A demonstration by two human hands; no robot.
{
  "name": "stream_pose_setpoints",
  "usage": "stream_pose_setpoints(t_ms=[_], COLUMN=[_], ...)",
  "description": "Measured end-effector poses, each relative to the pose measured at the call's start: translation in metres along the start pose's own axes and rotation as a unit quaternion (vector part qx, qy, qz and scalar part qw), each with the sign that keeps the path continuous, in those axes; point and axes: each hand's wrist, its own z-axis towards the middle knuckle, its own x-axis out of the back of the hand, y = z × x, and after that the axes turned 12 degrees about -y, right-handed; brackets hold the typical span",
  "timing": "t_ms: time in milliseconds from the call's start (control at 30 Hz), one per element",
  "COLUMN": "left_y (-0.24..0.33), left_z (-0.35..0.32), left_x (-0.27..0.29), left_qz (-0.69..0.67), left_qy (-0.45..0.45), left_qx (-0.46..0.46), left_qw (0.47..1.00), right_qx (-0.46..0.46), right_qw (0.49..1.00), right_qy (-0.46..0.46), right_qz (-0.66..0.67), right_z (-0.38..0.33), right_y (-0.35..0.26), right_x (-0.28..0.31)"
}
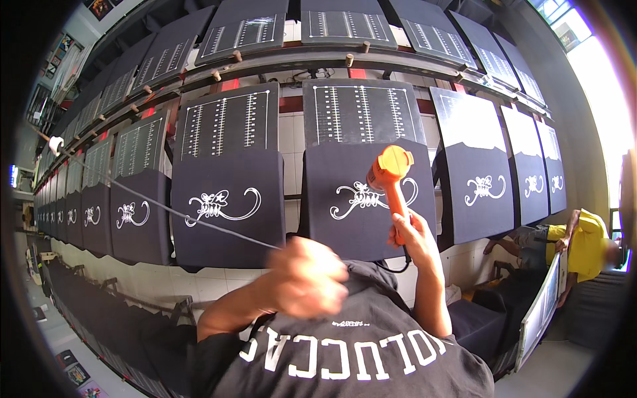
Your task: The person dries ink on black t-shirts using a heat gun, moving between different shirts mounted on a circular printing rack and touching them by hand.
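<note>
My right hand (416, 240) is wrapped round the handle of an orange hair dryer (394, 166). Its head hovers over a black T-shirt (371, 232) with a white curling print (345, 209), partly covering that print. A dark cable hangs from the bottom of the handle. Closer to me, in front of my chest, my left hand (308, 277) is closed in a fist and blurred by motion. A thin grey cord (179, 211) runs from this fist up to the far left, where it passes a white fitting (56, 145).
Several black printing boards with white ruler marks, such as this one (229, 119), stand in rows with shirts pulled over them. A dark rail (285, 60) carries pegs between rows. At right, a person in a yellow top (590, 245) holds a framed screen (541, 308).
</note>
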Motion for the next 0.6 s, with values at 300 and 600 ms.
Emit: stream_pose_setpoints(t_ms=[300, 600], left_y=[-0.076, -0.150], left_z=[-0.205, -0.375], left_x=[0.134, 0.086], left_qz=[0.424, 0.446], left_qy=[0.490, 0.210], left_qx=[0.325, 0.764], left_qw=[0.689, 0.416], right_qx=[0.001, -0.033], right_qw=[0.998, 0.997], right_qy=[-0.043, -0.069], right_qz=[0.054, 0.009], right_z=[0.005, -0.019], right_y=[-0.002, -0.010], right_x=[0.000, -0.002])
